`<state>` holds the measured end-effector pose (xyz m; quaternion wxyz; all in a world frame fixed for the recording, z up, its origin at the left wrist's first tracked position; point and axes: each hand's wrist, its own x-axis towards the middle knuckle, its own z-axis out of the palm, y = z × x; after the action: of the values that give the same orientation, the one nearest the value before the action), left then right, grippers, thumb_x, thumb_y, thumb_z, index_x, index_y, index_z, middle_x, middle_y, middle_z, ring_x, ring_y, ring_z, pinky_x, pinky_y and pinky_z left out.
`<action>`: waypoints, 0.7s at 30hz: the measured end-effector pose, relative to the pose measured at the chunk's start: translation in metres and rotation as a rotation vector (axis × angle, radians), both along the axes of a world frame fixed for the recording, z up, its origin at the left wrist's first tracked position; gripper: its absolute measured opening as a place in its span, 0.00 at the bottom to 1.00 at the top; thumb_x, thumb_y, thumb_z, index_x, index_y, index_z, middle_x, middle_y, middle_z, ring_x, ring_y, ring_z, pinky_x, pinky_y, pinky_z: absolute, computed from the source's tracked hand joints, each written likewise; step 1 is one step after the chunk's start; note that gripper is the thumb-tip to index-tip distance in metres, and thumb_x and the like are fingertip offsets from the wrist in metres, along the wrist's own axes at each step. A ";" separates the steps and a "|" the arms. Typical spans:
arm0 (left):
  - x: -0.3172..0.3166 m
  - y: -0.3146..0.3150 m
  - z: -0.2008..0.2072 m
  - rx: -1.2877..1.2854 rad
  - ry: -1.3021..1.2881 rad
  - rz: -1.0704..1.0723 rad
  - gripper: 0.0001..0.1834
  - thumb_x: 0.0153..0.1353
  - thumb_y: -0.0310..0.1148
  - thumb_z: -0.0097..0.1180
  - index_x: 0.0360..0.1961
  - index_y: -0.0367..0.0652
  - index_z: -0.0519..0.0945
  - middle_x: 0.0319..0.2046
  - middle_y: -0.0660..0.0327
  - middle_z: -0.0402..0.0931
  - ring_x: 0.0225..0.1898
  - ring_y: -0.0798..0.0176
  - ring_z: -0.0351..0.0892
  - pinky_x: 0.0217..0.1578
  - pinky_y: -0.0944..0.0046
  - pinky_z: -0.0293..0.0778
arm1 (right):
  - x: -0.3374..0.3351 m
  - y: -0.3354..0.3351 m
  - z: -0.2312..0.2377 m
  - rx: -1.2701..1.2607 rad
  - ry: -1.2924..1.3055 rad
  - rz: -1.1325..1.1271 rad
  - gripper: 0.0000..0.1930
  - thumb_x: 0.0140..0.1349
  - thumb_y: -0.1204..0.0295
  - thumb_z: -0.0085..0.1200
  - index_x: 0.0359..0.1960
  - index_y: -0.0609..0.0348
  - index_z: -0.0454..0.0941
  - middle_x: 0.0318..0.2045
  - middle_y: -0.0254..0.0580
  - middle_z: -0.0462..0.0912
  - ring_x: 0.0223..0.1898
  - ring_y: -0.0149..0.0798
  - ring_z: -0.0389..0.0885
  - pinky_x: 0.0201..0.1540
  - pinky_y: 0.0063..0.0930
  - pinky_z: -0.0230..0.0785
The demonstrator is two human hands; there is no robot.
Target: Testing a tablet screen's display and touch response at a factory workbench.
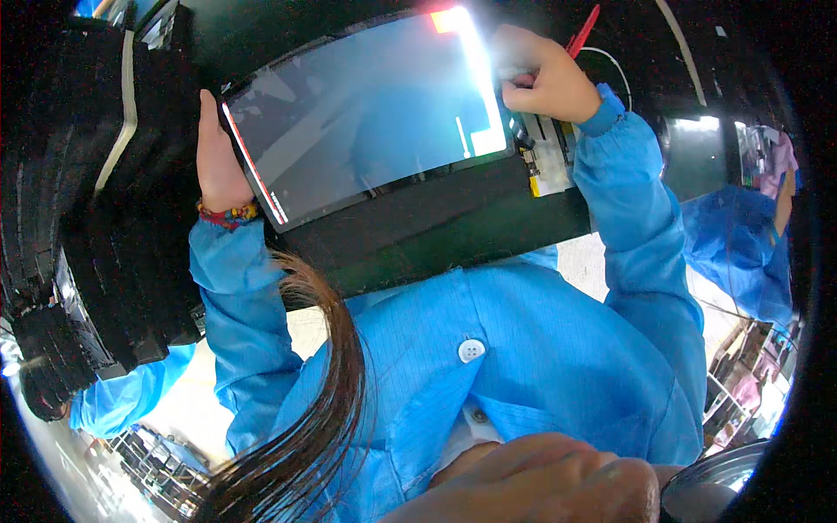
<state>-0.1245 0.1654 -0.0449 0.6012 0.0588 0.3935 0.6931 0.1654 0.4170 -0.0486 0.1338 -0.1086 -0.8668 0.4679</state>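
A flat dark display panel (366, 113) lies tilted before me, its surface reflecting light. Red and white strips run along its left edge, and glare washes out its right end. My left hand (225, 166) stands edge-on against the left side of the panel, fingers stretched straight and the palm side touching the rim. At the panel's upper right edge, my right hand (551, 77) has its fingers curled into a pinch. Glare and blur hide what those fingertips hold, if anything. Just below the right hand sits a small circuit part (547, 161) with white and yellow pieces.
Under the panel is a dark padded work surface (392, 213). Stacked black trays (105, 200) rise close on the left. A red pointed tool (584, 30) and a white cable (615, 61) lie beyond my right hand. Blue-clothed people (737, 244) are off to the sides.
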 end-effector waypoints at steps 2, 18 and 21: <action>-0.003 -0.002 -0.003 0.080 -0.054 -0.027 0.35 0.65 0.59 0.32 0.51 0.34 0.71 0.48 0.52 0.74 0.48 0.50 0.72 0.52 0.52 0.66 | 0.000 0.000 -0.002 0.016 0.013 -0.004 0.11 0.44 0.74 0.55 0.31 0.56 0.67 0.16 0.29 0.65 0.20 0.21 0.59 0.23 0.19 0.52; 0.000 -0.002 0.000 0.146 -0.175 -0.100 0.36 0.64 0.60 0.33 0.51 0.36 0.71 0.49 0.52 0.73 0.50 0.51 0.71 0.53 0.51 0.65 | 0.002 -0.002 0.005 0.025 -0.028 -0.022 0.12 0.44 0.72 0.56 0.31 0.55 0.68 0.16 0.31 0.67 0.20 0.23 0.63 0.23 0.21 0.61; 0.002 -0.002 0.000 0.093 -0.096 -0.058 0.35 0.64 0.60 0.33 0.51 0.36 0.72 0.49 0.53 0.73 0.49 0.51 0.72 0.52 0.52 0.66 | 0.001 0.000 0.006 0.022 -0.031 -0.009 0.12 0.43 0.71 0.56 0.31 0.56 0.69 0.16 0.32 0.69 0.19 0.24 0.65 0.24 0.21 0.63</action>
<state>-0.1221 0.1631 -0.0449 0.6357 0.0649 0.3297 0.6950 0.1666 0.4166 -0.0427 0.1234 -0.1182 -0.8735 0.4558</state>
